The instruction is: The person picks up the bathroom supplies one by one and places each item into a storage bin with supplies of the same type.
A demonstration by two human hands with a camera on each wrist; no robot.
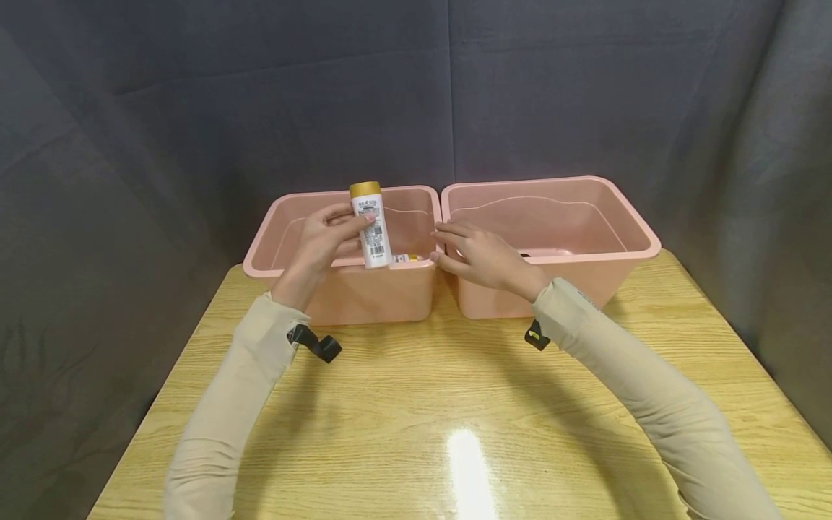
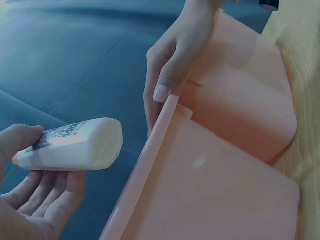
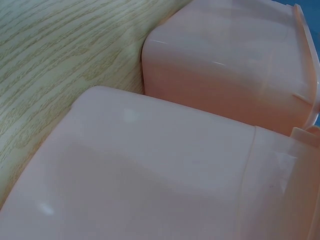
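1. Our left hand (image 1: 323, 242) has its fingers curled round a small white bottle (image 1: 372, 232) with a gold cap. The thumb sits on the label side and the other fingers are behind it, holding it upright over the left pink bin (image 1: 294, 273), just above the front rim.
2. From the left wrist view, those fingers (image 2: 47, 200) look loosely spread under the bottle (image 2: 75, 145), cradling it more than squeezing it.
3. Our right hand (image 1: 477, 254) is holding nothing. Its fingers are straight and close together, and the fingertips rest where the two bins meet, on the left bin's rim corner. The thumb side touches the right pink bin (image 1: 624, 217).
4. Just below the bottle, between our two sets of fingertips, there's another small item (image 1: 408, 258) lying inside the left bin. It's too hidden to tell what it is.
5. Both bins sit side by side, touching, on a wooden table (image 1: 455, 404), beyond our fingers.
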